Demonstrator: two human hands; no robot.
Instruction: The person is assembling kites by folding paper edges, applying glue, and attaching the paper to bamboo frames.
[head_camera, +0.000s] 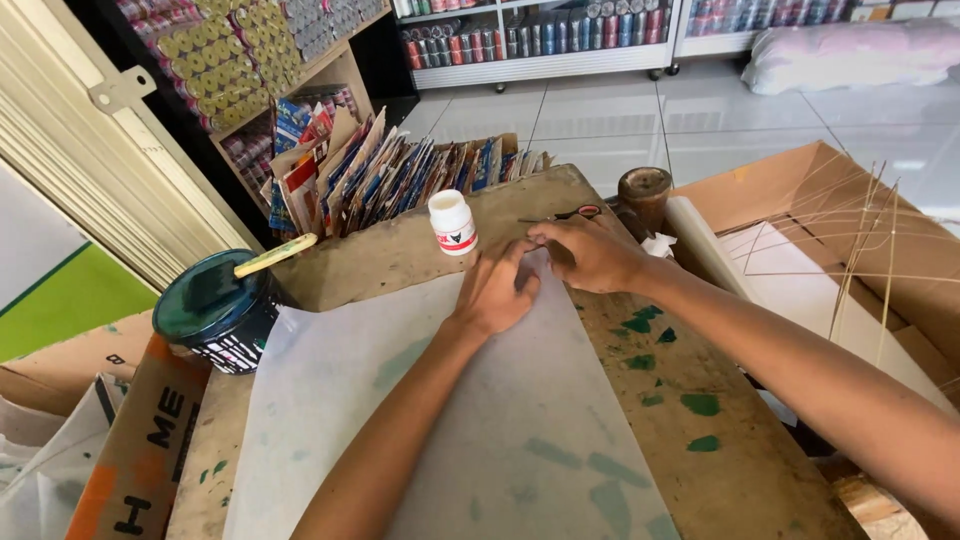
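A large sheet of thin white paper (480, 430) lies on a worn wooden board (690, 440) stained with green paint. My left hand (497, 290) presses flat on the paper's far edge. My right hand (590, 252) rests beside it at the sheet's far corner, fingers curled onto the paper's edge; whether it pinches the paper I cannot tell. A small white glue bottle (452, 222) with a red label stands just beyond my left hand. Scissors with a red handle (578, 212) lie past my right hand.
A dark green paint tin (215, 310) with a stick across it stands at the left. A box of upright packets (390, 180) is at the back. A brown cup (645, 195), a paper roll (700, 245) and a cardboard box of thin bamboo sticks (860, 240) are at the right.
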